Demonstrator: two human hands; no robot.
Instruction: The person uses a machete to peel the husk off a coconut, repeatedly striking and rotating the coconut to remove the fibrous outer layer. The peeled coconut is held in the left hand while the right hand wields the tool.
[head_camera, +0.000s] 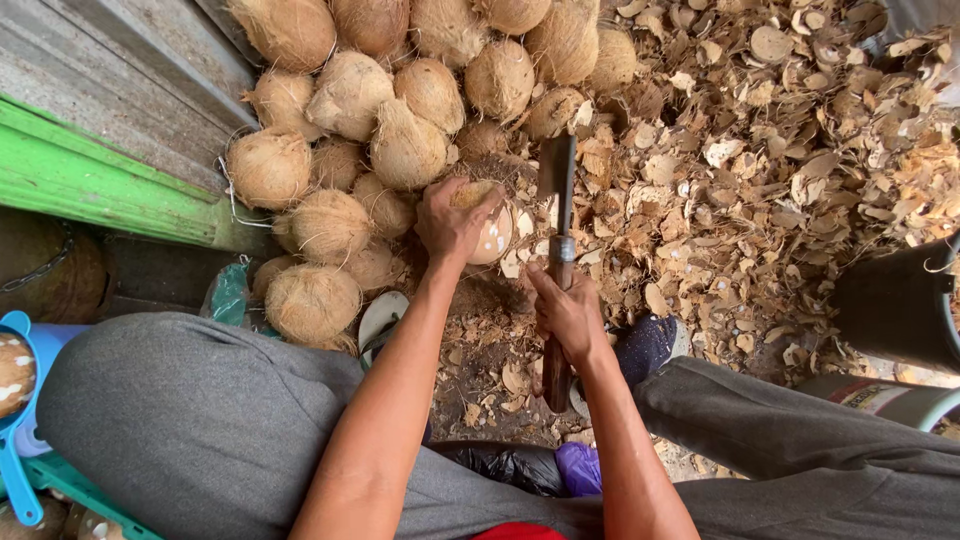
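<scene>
left hand: I see it clamped over a part-husked coconut at frame centre, fingers wrapped on top, white patch showing on the coconut's right side.
right hand: fist closed round the wooden handle of a cleaver, blade pointing up-frame, just right of the coconut.
step: I read this as mid-trim, shell being chipped off the held nut; blade looks near it, contact I can't confirm.
next move: my judgement, a short controlled chop at the exposed edge, with the left fingers kept clear of the blade line.
stock: coconut pile upper left to top centre; shell chips cover the right half.
hidden: underside of the held nut, blade edge, handle end behind the wrist.
cut off: black bucket at right edge, blue tub at lower left.
</scene>
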